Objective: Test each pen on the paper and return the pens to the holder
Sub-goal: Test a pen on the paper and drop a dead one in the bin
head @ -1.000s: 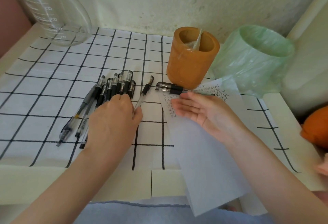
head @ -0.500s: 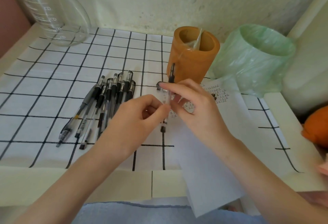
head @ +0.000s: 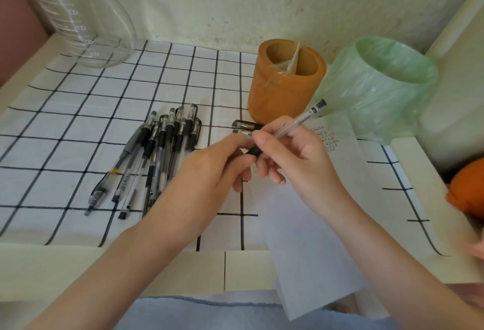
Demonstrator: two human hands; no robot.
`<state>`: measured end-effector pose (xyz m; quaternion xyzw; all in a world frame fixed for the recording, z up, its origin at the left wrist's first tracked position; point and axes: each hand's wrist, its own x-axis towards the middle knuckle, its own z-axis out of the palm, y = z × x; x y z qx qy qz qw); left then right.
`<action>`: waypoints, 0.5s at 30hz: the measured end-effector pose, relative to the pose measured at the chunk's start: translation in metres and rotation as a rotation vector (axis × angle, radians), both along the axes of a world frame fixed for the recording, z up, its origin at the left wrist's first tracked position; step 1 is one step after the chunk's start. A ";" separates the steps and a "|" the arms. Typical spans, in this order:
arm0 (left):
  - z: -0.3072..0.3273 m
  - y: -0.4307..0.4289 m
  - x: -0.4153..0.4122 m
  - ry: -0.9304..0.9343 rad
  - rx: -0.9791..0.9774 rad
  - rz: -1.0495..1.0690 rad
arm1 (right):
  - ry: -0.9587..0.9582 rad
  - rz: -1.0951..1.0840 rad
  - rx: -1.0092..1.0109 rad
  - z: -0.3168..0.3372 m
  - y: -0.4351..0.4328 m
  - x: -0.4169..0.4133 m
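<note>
My right hand (head: 301, 162) grips a clear-barrelled pen (head: 301, 120), whose black back end points up and right toward the orange holder (head: 285, 89). My left hand (head: 209, 172) pinches that pen's lower black end, and my fingers hide the tip. Both hands hover over the top of the white paper (head: 314, 238), which bears small scribbles (head: 327, 138). Several capped pens (head: 162, 146) lie in a pile on the checked cloth, left of my hands. Another pen (head: 245, 128) lies in front of the holder, mostly hidden by my right hand.
A large glass jug (head: 78, 15) stands at the back left. A bin lined with a green bag (head: 379, 86) sits right of the holder. An orange object (head: 468, 188) lies at the right edge. The paper overhangs the table's front edge (head: 157, 267).
My left hand lifted one pen from the cloth and my right hand took hold of it. The pen has swung from upright to slanting, its back end now up and right.
</note>
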<state>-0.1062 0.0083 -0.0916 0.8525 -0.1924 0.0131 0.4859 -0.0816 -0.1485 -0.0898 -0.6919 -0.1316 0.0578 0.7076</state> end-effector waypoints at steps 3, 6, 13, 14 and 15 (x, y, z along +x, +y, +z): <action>-0.003 -0.005 -0.002 0.023 0.048 0.016 | -0.004 0.015 0.017 0.000 -0.001 0.000; -0.005 -0.005 -0.002 0.053 0.047 0.019 | 0.014 0.031 0.036 0.001 -0.002 0.000; -0.004 -0.003 -0.002 0.081 0.024 0.064 | 0.074 0.027 0.080 0.001 -0.004 0.002; -0.004 -0.003 -0.002 0.096 0.010 0.066 | 0.071 0.029 0.075 0.001 -0.005 0.003; -0.004 -0.003 -0.002 0.111 0.002 0.063 | 0.067 0.029 0.067 0.002 -0.007 0.002</action>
